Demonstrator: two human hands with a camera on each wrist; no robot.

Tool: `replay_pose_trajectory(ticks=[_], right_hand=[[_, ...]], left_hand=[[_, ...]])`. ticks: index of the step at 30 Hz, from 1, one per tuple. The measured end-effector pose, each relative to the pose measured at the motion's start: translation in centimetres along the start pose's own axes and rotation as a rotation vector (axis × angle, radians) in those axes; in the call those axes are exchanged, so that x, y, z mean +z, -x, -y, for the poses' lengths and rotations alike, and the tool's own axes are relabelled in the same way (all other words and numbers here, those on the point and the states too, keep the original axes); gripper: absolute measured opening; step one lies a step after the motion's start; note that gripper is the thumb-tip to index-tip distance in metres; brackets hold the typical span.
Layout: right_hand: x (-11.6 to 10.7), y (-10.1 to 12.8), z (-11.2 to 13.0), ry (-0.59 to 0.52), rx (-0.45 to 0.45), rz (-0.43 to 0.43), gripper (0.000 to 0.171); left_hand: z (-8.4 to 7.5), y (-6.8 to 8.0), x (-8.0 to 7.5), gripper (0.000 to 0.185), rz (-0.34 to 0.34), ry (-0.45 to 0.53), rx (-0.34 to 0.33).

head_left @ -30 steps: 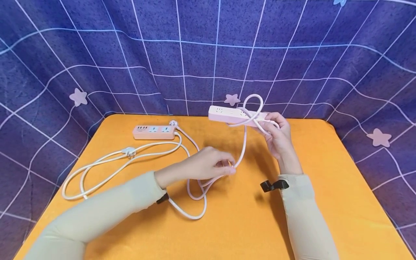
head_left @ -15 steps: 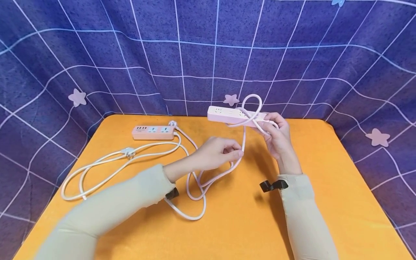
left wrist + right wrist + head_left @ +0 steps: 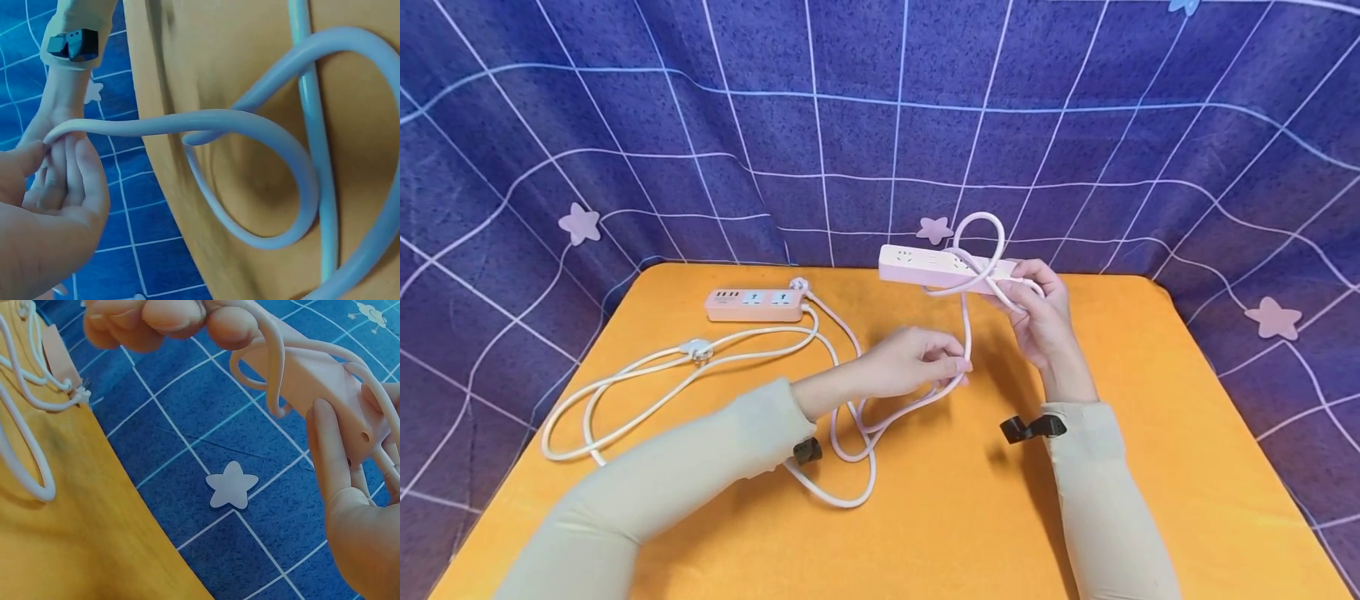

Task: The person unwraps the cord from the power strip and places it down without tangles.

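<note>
Raised above the back of the table, a pale pink power strip (image 3: 917, 265) is held at its right end by my right hand (image 3: 1041, 321). Its white cord (image 3: 966, 321) makes a loop in front of and above the strip, then hangs down. My left hand (image 3: 913, 362) pinches this hanging cord between thumb and fingers, lower and to the left of the strip. In the left wrist view, the cord (image 3: 181, 122) runs from the pinch into a large curl over the table. The right wrist view shows the strip's underside (image 3: 325, 394) with right fingers (image 3: 328, 440) against it.
A second, salmon-pink power strip (image 3: 755, 307) lies at the back left, a plug (image 3: 800, 286) near its right end. Its white cord (image 3: 662, 396) sprawls leftward in long loops, with another plug (image 3: 697, 348) on them. A blue gridded curtain (image 3: 857, 133) surrounds the orange table (image 3: 970, 517).
My left hand has moved up and to the right along the cord, dipping slightly in the last half second. The right hand and its power strip have hardly moved.
</note>
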State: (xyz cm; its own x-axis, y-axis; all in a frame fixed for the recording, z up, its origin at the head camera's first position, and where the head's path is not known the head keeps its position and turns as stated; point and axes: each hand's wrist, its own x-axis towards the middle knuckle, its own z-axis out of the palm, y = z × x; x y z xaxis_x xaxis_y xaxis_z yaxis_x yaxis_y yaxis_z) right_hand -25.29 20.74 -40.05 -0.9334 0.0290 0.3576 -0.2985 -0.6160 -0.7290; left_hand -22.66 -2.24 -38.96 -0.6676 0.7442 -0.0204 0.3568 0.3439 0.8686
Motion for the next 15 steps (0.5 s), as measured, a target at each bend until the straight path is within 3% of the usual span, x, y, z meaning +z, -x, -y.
replay_pose_trajectory(ticks=[6,15], right_hand=[[-0.2,0.0,0.1,-0.014,-0.010,0.025,0.027],[-0.5,0.1,0.4,-0.047,-0.009,0.035,0.025]], left_hand=[[1.0,-0.7,0.0,0.023,-0.010,0.030,-0.019],[4.2,-2.2,-1.7,0.020,-0.156,0.062,-0.037]])
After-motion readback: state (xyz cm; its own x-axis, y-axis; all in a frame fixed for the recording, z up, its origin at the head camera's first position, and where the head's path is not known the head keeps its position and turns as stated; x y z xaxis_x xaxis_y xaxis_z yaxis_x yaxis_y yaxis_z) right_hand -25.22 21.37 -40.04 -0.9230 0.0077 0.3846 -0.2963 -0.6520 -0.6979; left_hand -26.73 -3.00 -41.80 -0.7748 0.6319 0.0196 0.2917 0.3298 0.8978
